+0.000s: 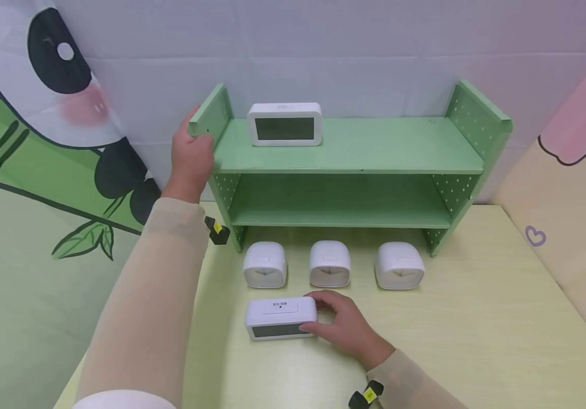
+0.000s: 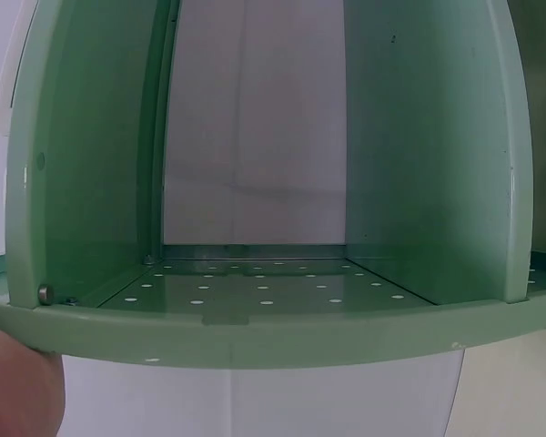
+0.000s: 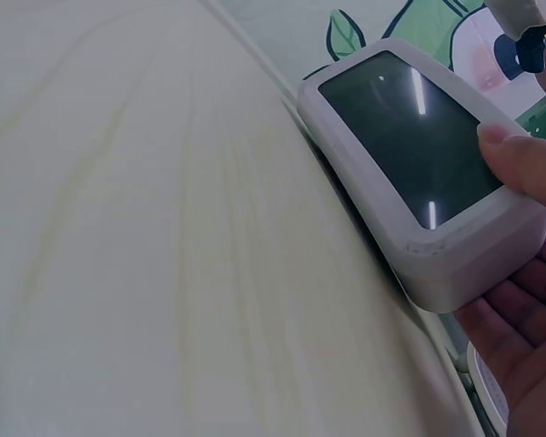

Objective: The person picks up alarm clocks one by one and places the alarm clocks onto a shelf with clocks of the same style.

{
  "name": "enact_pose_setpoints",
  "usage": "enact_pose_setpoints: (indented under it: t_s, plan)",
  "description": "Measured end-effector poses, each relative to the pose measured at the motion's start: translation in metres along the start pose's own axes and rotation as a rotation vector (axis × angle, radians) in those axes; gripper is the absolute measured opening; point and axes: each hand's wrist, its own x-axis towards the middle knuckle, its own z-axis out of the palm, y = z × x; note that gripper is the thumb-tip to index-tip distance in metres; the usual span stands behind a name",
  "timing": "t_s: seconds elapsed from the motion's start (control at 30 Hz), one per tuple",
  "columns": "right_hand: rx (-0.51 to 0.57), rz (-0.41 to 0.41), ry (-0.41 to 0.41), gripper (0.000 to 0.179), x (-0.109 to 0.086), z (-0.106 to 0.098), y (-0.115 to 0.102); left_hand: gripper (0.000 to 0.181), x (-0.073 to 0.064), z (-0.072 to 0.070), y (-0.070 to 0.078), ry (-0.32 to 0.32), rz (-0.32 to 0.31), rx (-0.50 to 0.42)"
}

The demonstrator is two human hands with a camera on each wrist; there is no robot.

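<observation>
My left hand [image 1: 192,162] grips the upper left side panel of a green two-tier shelf [image 1: 390,145], its thumb at the panel's front edge. In the left wrist view that shelf [image 2: 428,155] fills most of the picture, with part of the hand at the lower left. Lower down, my right hand [image 1: 346,329] holds the right end of a white digital clock [image 1: 279,309] with a dark screen. Seen from the right wrist, the thumb lies on the front of this clock [image 3: 405,146] and the fingers are behind it.
Another white digital clock [image 1: 285,125] stands on the shelf's upper board, towards the left. Three small white analog clocks, left [image 1: 265,264], middle [image 1: 329,263] and right [image 1: 399,265], form a row before the shelf on the pale wooden table [image 1: 502,318]. A printed cloth [image 1: 354,34] hangs behind.
</observation>
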Motion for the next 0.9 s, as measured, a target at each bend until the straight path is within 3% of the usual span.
enact_pose_setpoints:
  t_s: [0.43, 0.9]
  plan:
    - [0.021, -0.036, -0.032, 0.046, 0.001, -0.005, -0.006, 0.069, -0.001, 0.001, 0.002, -0.014, -0.024, 0.004]
    - [0.02, -0.032, -0.033, 0.051, 0.0, -0.024, -0.021, 0.07, 0.0, -0.002, 0.004, -0.003, -0.037, 0.003]
